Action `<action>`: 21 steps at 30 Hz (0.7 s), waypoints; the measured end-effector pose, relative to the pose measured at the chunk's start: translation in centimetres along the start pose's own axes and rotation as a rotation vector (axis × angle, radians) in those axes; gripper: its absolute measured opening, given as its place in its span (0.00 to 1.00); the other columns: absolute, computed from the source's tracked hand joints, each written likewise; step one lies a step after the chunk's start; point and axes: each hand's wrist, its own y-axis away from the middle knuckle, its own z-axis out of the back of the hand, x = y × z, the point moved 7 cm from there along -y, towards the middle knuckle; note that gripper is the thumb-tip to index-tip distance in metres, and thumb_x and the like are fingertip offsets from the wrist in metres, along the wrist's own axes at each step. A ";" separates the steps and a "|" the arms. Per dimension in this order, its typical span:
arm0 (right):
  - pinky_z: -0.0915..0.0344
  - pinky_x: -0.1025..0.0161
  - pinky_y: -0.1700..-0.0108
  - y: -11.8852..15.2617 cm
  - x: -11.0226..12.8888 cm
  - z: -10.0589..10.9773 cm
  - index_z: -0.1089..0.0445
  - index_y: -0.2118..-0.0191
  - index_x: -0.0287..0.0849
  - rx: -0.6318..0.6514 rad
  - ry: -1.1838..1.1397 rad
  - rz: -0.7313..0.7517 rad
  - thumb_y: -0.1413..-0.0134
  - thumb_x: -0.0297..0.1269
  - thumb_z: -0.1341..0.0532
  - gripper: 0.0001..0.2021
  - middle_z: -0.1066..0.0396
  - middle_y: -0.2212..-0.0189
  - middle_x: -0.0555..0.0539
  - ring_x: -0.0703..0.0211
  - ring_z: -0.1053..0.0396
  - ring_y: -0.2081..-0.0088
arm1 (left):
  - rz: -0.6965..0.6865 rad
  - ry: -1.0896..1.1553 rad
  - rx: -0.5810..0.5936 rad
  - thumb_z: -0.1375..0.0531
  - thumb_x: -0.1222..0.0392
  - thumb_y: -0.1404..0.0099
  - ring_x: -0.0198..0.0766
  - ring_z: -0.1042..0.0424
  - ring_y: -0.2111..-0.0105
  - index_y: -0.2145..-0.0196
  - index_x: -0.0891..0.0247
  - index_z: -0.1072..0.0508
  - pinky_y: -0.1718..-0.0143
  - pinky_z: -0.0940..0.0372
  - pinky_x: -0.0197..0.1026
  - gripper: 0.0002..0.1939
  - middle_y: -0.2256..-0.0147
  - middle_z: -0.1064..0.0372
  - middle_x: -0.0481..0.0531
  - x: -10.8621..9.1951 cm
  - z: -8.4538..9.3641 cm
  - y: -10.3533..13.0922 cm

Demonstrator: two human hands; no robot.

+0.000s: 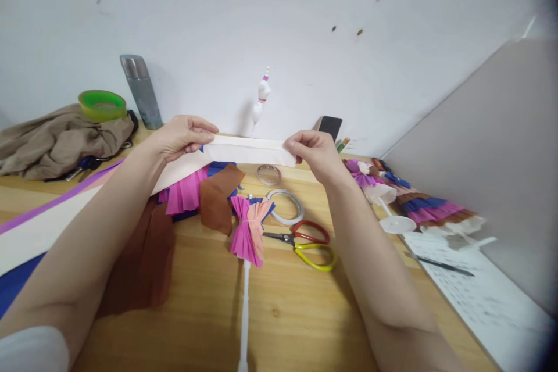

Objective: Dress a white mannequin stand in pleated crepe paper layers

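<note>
A white strip of crepe paper [248,151] is stretched level between my two hands above the table. My left hand [185,136] pinches its left end between thumb and fingers. At the other end, my right hand [311,151] grips the paper the same way. Below it stands a white stick [244,308] topped with gathered pink and peach crepe paper [248,229], tied at the waist. Scissors [300,242] with one red and one yellow handle lie open beside it. Brown paper [220,197] and magenta paper [187,192] pieces lie under my left hand.
Tape rolls [285,206] lie behind the scissors. A white figure [260,99] stands by the wall, near a phone [330,127]. At left are a flask [142,93], a green tape roll [102,106] and brown cloth [56,139]. Finished-looking paper dolls [429,209] and a written sheet [483,296] occupy the right.
</note>
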 end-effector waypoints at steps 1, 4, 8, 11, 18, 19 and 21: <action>0.41 0.67 0.79 0.0 0.1 0.0 0.27 0.79 0.40 0.005 0.007 -0.001 0.62 0.39 0.32 0.08 0.34 0.85 0.53 0.68 0.40 0.82 | 0.021 -0.023 -0.003 0.30 0.77 0.53 0.22 0.43 0.89 0.70 0.72 0.21 0.88 0.52 0.27 0.11 0.84 0.33 0.47 0.1 0.0 0.1; 0.41 0.67 0.79 0.1 0.3 -0.1 0.28 0.79 0.40 0.009 0.021 0.000 0.62 0.39 0.32 0.09 0.34 0.85 0.53 0.68 0.40 0.82 | 0.041 -0.080 -0.006 0.32 0.79 0.51 0.22 0.43 0.88 0.70 0.72 0.20 0.88 0.51 0.27 0.09 0.81 0.29 0.51 0.0 -0.1 0.3; 0.40 0.66 0.78 0.2 0.3 -0.3 0.28 0.79 0.40 0.022 0.037 -0.004 0.61 0.40 0.32 0.09 0.34 0.85 0.53 0.67 0.40 0.82 | 0.037 -0.155 0.010 0.30 0.76 0.51 0.24 0.43 0.88 0.75 0.70 0.20 0.87 0.52 0.29 0.06 0.86 0.34 0.48 0.1 -0.4 0.3; 0.39 0.65 0.77 0.2 0.2 -0.4 0.28 0.78 0.39 0.032 0.055 -0.006 0.60 0.40 0.32 0.09 0.34 0.84 0.52 0.66 0.39 0.81 | 0.013 -0.152 0.029 0.28 0.73 0.52 0.25 0.43 0.89 0.77 0.68 0.22 0.88 0.54 0.30 0.07 0.88 0.37 0.47 0.4 -0.5 0.1; 0.39 0.66 0.77 0.2 -0.1 -0.3 0.29 0.78 0.40 0.033 0.050 -0.021 0.60 0.40 0.33 0.09 0.34 0.84 0.53 0.67 0.40 0.81 | 0.028 -0.054 0.051 0.27 0.71 0.55 0.24 0.42 0.89 0.79 0.69 0.24 0.89 0.53 0.29 0.09 0.87 0.37 0.46 0.8 -0.1 -0.5; 0.40 0.66 0.77 0.2 -0.2 -0.3 0.29 0.78 0.40 0.034 0.049 -0.024 0.59 0.41 0.33 0.10 0.35 0.84 0.53 0.68 0.40 0.81 | 0.038 -0.049 0.047 0.27 0.72 0.55 0.24 0.43 0.89 0.79 0.69 0.24 0.89 0.53 0.28 0.09 0.88 0.37 0.46 0.7 -0.1 -0.4; 0.40 0.67 0.77 0.2 -0.2 -0.4 0.29 0.78 0.40 0.038 0.048 -0.031 0.59 0.41 0.33 0.10 0.35 0.84 0.53 0.68 0.41 0.81 | 0.059 -0.036 0.026 0.27 0.73 0.55 0.23 0.44 0.90 0.80 0.69 0.25 0.89 0.53 0.27 0.09 0.89 0.38 0.45 0.6 0.1 -0.3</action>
